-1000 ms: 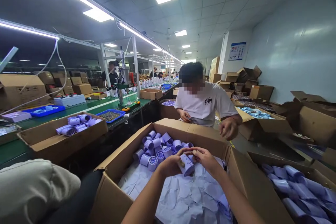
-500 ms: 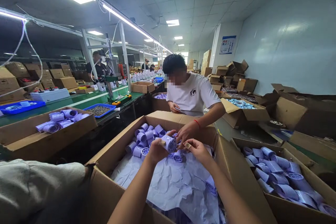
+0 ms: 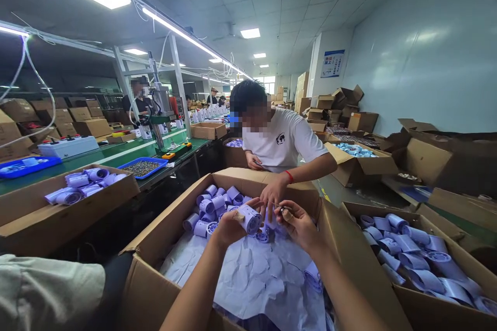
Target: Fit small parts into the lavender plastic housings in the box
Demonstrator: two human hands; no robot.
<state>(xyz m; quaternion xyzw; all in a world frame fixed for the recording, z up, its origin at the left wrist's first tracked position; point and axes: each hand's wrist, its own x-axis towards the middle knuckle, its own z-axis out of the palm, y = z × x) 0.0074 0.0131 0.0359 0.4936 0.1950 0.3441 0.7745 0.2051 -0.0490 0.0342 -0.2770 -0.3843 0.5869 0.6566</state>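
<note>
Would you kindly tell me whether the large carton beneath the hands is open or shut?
Open: inside the large carton, crumpled paper and lilac cylinders show from above.

The lilac cylinder [image 3: 250, 219] in the left hand [image 3: 228, 226] looks like smooth moulded plastic with a soft sheen, as do the heaped lilac cylinders [image 3: 207, 206] in the large brown box [image 3: 351, 256], which is matt cardboard. Lining that box, a crumpled white sheet [image 3: 260, 271] looks like paper, rough with creases. At right, more lilac cylinders [image 3: 413, 264] show glossier highlights. The shallow blue tray [image 3: 156, 170] appears to be shiny plastic; the tall silvery-grey press [image 3: 166, 97] looks metallic. The white T-shirt [image 3: 295, 126] and the pale grey-beige garment [image 3: 50, 284] at lower left are matt, folded cloth. The pale blue-grey wall [image 3: 423, 72] is smooth, with a glossy reflection.
</note>
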